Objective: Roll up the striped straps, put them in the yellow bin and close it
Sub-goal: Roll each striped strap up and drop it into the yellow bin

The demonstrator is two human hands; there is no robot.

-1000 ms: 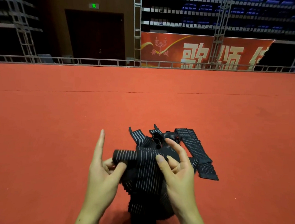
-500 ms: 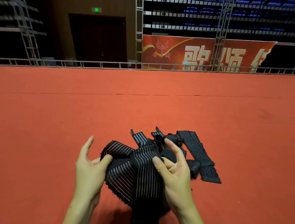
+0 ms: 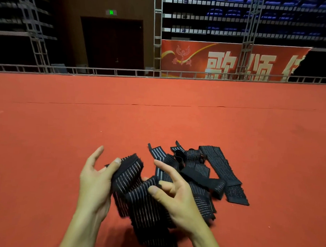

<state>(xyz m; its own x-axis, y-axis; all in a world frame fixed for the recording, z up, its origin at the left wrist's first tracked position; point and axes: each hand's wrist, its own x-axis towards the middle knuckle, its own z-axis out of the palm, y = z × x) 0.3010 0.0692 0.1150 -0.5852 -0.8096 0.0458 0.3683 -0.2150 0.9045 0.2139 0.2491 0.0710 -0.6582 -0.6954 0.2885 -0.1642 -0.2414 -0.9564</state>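
Note:
A black strap with pale stripes [image 3: 136, 193] is lifted off the red floor between both hands. My left hand [image 3: 95, 180] pinches its upper end between thumb and fingers, index finger pointing up. My right hand [image 3: 176, 191] holds the strap's middle, with the thumb on top and the fingers behind it. The strap's lower part hangs down toward me. Behind my right hand a loose pile of more striped straps [image 3: 208, 172] lies tangled on the carpet. The yellow bin is not in view.
Red carpet [image 3: 64, 128] covers the wide stage floor on all sides. A low metal railing [image 3: 123, 72] runs along the far edge, with a red banner [image 3: 226, 60] and a dark door [image 3: 113, 44] beyond it.
The strap's upper end has moved from pointing left to standing up, and is bunched in my left hand. My right hand has shifted right along the strap. The pile has not moved.

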